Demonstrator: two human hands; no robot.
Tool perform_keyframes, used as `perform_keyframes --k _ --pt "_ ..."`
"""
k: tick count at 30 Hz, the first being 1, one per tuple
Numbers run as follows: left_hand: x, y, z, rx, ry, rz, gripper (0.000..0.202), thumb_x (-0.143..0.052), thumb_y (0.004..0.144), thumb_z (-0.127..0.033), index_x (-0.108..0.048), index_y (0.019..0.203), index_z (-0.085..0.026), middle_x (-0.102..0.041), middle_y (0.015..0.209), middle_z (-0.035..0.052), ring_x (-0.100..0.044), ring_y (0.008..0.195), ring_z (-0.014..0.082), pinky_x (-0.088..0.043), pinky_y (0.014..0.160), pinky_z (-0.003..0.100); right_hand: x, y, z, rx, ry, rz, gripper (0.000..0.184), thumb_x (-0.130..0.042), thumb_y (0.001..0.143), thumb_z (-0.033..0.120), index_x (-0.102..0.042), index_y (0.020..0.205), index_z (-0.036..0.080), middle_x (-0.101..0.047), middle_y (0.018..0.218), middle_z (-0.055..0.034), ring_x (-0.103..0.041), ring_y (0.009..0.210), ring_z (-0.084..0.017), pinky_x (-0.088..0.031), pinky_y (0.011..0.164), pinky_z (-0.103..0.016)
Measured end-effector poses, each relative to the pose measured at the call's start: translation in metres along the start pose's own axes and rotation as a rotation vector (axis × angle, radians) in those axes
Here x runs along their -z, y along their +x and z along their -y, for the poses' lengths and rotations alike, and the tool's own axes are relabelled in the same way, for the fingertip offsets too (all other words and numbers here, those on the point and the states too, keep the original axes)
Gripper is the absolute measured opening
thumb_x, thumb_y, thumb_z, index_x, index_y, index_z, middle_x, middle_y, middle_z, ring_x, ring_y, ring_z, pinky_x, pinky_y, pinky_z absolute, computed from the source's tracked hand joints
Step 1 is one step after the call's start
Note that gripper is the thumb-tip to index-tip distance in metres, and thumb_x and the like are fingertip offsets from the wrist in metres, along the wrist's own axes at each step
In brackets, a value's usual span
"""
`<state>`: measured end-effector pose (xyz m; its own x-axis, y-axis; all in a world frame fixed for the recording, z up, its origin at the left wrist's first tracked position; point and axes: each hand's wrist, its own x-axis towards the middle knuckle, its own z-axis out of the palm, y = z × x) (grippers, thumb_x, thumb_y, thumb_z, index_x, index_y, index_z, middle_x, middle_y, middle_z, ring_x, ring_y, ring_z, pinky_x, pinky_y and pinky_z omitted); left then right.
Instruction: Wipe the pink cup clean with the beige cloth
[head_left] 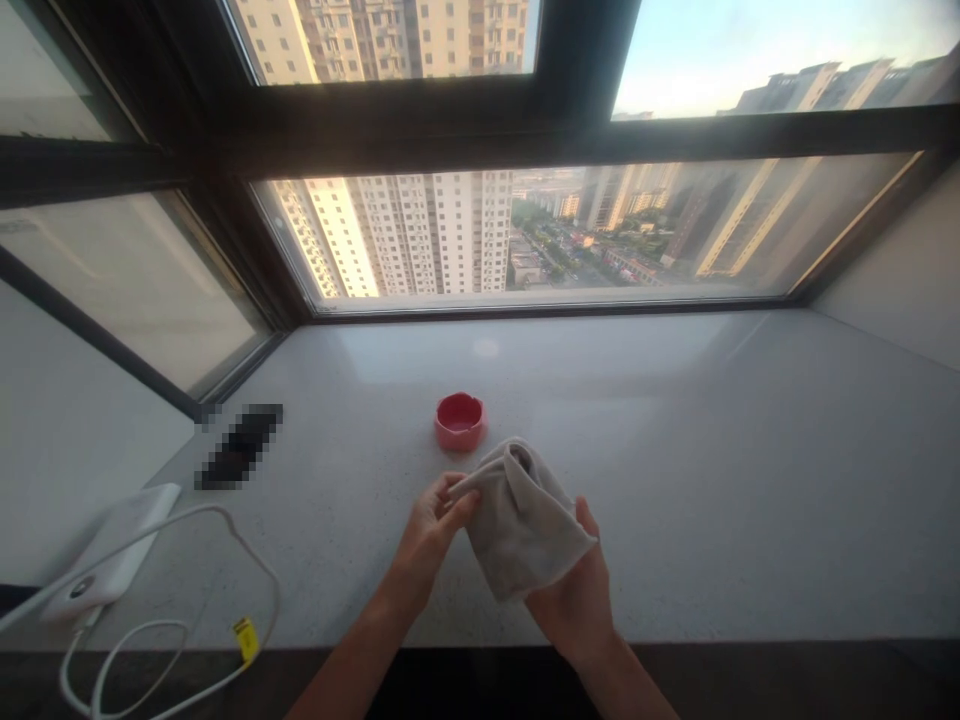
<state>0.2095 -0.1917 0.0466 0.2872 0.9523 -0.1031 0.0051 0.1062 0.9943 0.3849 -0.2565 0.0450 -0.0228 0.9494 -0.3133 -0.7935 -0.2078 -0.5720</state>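
Observation:
A grey cloth (517, 535) is bunched between my two hands above the front of the sill, with a folded opening at its top. My left hand (431, 530) pinches the cloth's left corner between thumb and fingers. From below and the right, my right hand (581, 590) grips the cloth, and its fingers are partly hidden behind the fabric. Whether anything lies inside the cloth I cannot tell. Just beyond it, a small red bowl with a scalloped rim (460, 422) stands upright on the sill, touched by neither hand.
The pale window sill (750, 480) spans the view beneath dark-framed windows. At the left lie a white power bank (120, 545) and a looped white cable (274, 580) with a yellow tag (245, 640). A blurred-out dark object (238, 448) lies behind them.

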Motion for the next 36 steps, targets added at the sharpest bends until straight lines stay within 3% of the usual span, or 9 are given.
perform_keyframes --k 4,8,10,13,16,21,25,30,36 --pt "0.025 0.006 -0.009 0.032 0.081 -0.032 0.047 -0.080 0.085 -0.064 -0.068 0.098 -0.021 -0.073 0.087 0.0027 -0.068 0.070 0.0187 -0.050 0.057 0.026 -0.005 0.018 0.015 0.051 -0.297 0.082 0.064 -0.072 0.091 0.071 -0.070 0.139 0.028 -0.076 0.130 -0.0070 -0.071 0.118 -0.031 -0.058 0.094 -0.041" --pt "0.035 0.022 -0.011 -0.010 0.233 -0.067 0.040 -0.077 0.086 -0.059 -0.070 0.100 -0.022 -0.074 0.089 0.0022 -0.071 0.070 0.0198 -0.052 0.056 0.027 -0.007 0.051 0.030 0.182 -0.685 0.085 0.102 -0.093 0.077 0.043 -0.043 0.164 0.031 -0.075 0.128 -0.0052 -0.074 0.094 -0.021 -0.058 0.080 -0.031" --pt "0.038 0.030 -0.007 -0.074 0.334 -0.120 0.033 -0.074 0.089 -0.054 -0.071 0.099 -0.022 -0.076 0.091 0.0031 -0.074 0.077 0.0222 -0.056 0.064 0.029 -0.002 0.069 0.033 0.287 -0.893 0.113 0.087 -0.090 0.077 0.034 -0.055 0.156 0.028 -0.076 0.119 -0.0042 -0.071 0.081 -0.017 -0.055 0.071 -0.029" --pt "0.044 0.042 0.003 -0.149 0.610 -0.232 0.022 -0.067 0.096 -0.044 -0.071 0.101 -0.023 -0.077 0.089 0.0047 -0.075 0.081 0.0257 -0.058 0.074 0.035 0.011 0.092 0.035 0.488 -1.251 0.097 0.041 -0.071 0.087 0.024 -0.075 0.128 0.024 -0.078 0.104 -0.0037 -0.068 0.077 -0.018 -0.055 0.073 -0.031" --pt "0.054 0.050 0.016 -0.238 0.913 -0.305 0.016 -0.067 0.097 -0.036 -0.071 0.103 -0.022 -0.078 0.100 0.0093 -0.075 0.097 0.0314 -0.057 0.091 0.045 0.024 0.105 0.038 0.623 -1.541 0.063 0.038 -0.058 0.093 0.018 -0.077 0.126 0.021 -0.079 0.105 -0.0074 -0.070 0.091 -0.023 -0.055 0.090 -0.040" --pt "0.075 0.062 0.030 -0.295 1.026 -0.286 0.031 -0.072 0.096 -0.045 -0.069 0.116 -0.021 -0.077 0.115 0.0117 -0.073 0.109 0.0318 -0.058 0.099 0.047 0.032 0.112 0.048 0.634 -1.763 0.091 0.038 -0.056 0.099 0.023 -0.075 0.132 0.020 -0.078 0.122 -0.0122 -0.068 0.116 -0.028 -0.052 0.105 -0.043" --pt "0.101 0.093 0.024 -0.284 1.078 -0.316 0.038 -0.050 0.107 -0.047 -0.068 0.126 -0.019 -0.078 0.118 0.0115 -0.075 0.106 0.0258 -0.061 0.096 0.040 0.029 0.133 0.062 0.699 -1.905 0.005 0.045 -0.047 0.106 0.031 -0.069 0.143 0.017 -0.066 0.150 -0.0173 -0.056 0.140 -0.033 -0.045 0.118 -0.048" --pt "0.123 0.151 0.018 -0.250 1.211 -0.346 0.052 -0.039 0.107 -0.033 -0.058 0.151 -0.012 -0.056 0.163 0.0188 -0.049 0.155 0.0342 -0.034 0.132 0.052 0.024 0.181 0.069 0.636 -2.095 -0.180 0.060 -0.031 0.111 0.033 -0.046 0.164 0.010 -0.041 0.174 -0.0209 -0.030 0.164 -0.035 -0.027 0.130 -0.056" --pt "0.123 0.173 0.032 -0.181 1.324 -0.207 0.063 -0.034 0.110 -0.042 -0.043 0.167 -0.016 -0.036 0.178 0.0113 -0.028 0.168 0.0321 -0.015 0.139 0.056 0.034 0.206 0.057 0.503 -2.204 -0.059 0.068 -0.025 0.113 0.044 -0.031 0.172 0.011 -0.025 0.180 -0.0210 -0.017 0.169 -0.037 -0.007 0.131 -0.071"
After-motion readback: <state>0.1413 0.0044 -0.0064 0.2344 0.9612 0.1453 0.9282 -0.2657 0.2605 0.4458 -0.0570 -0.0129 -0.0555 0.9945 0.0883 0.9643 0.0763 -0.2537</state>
